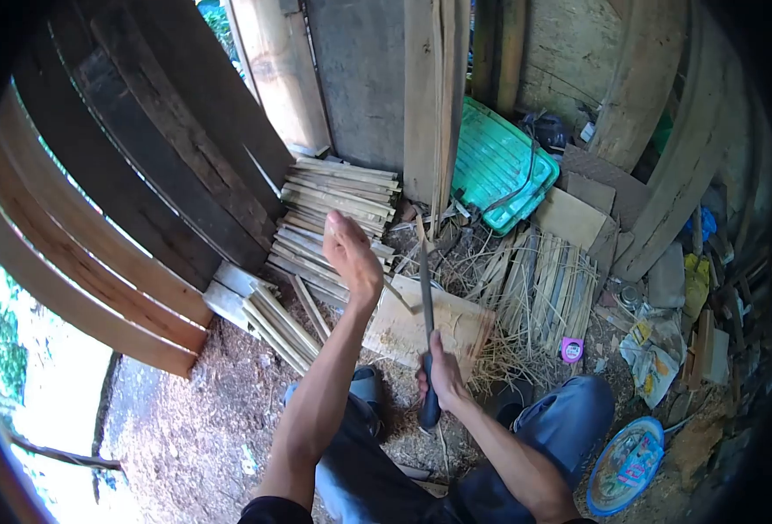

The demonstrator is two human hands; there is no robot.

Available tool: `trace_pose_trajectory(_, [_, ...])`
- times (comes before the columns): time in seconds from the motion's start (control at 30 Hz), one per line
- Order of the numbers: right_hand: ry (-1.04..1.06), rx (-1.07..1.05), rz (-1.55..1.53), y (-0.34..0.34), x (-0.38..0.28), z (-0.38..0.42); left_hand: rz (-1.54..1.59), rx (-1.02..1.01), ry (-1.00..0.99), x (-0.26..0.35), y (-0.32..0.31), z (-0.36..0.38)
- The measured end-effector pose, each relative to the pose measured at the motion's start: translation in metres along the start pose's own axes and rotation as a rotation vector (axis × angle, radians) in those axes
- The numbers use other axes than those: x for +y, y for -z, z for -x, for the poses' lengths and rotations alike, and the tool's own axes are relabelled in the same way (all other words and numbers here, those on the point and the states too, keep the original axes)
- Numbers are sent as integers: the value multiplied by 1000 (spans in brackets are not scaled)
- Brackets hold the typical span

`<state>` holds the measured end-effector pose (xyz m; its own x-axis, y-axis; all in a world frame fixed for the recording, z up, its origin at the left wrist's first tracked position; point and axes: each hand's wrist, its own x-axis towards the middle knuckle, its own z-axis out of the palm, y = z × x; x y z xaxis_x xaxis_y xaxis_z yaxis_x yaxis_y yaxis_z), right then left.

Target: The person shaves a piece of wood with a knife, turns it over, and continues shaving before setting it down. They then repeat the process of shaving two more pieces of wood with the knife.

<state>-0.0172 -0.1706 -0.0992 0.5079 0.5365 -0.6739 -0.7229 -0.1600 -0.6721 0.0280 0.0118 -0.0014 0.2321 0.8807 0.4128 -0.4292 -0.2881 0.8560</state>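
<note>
My right hand [442,374] grips the dark handle of a long knife [426,301], its blade pointing up and away over a pale wooden block [456,327] on the ground. Raised above the block's left end, my left hand [353,258] has its fingers loosely together and holds nothing that I can see. My knees in dark trousers frame the block from below.
Stacked bamboo slats [338,205] lie behind the block, thinner strips [547,284] to its right, more slats [277,323] to its left. A green plastic crate [499,166] leans on the wall. Curved dark planks [141,175] stand at left. A round blue plate [626,463] lies by my right knee.
</note>
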Motion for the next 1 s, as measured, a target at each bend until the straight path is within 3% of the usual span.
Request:
trace_pose_trajectory(0.03, [123,-48,-11,-4,-10,5,12,13,8,-1,-1,-1])
trace_pose_trajectory(0.07, [117,-50,2,-7,-17,8,22,23,16,-3,-1,-3])
trace_pose_trajectory(0.13, [553,-61,2,-12,-23,12,7,46,14,-5,-1,-7])
trace_pose_trajectory(0.17, [624,-35,-29,-13,-18,7,-7,57,7,-5,-2,-7])
trace_pose_trajectory(0.27, [505,-50,69,1,21,-13,-34,111,-12,-5,-4,-6])
trace_pose_trajectory(0.3, [270,-64,190,8,30,-21,-58,121,-16,-4,-4,-5])
trace_pose_trajectory(0.33, [278,-65,192,14,40,-32,-53,122,-22,-6,-3,-5])
trace_pose_trajectory(0.4, [109,111,499,17,46,-43,-23,140,-12,-8,2,-8])
trace_pose_trajectory(0.53, [12,19,318,11,14,-16,58,156,-65,3,7,-10])
trace_pose_trajectory(0.6, [34,-5,300,9,5,-10,86,145,-4,4,10,-7])
trace_pose_trajectory(0.7, [395,-105,258,-3,-14,2,147,107,42,2,9,-5])
trace_pose_trajectory(0.73, [392,-103,257,-5,-11,2,145,106,46,2,10,-4])
trace_pose_trajectory(0.8, [575,-81,222,-9,-6,-2,66,113,14,1,7,-4])
trace_pose_trajectory(0.87, [544,-75,221,-3,8,-13,92,65,20,-3,11,-2])
trace_pose_trajectory(0.93, [67,29,420,4,23,-28,-30,106,-49,-5,9,-1])
trace_pose_trajectory(1.0, [127,64,428,13,31,-41,3,125,10,-4,12,-1])
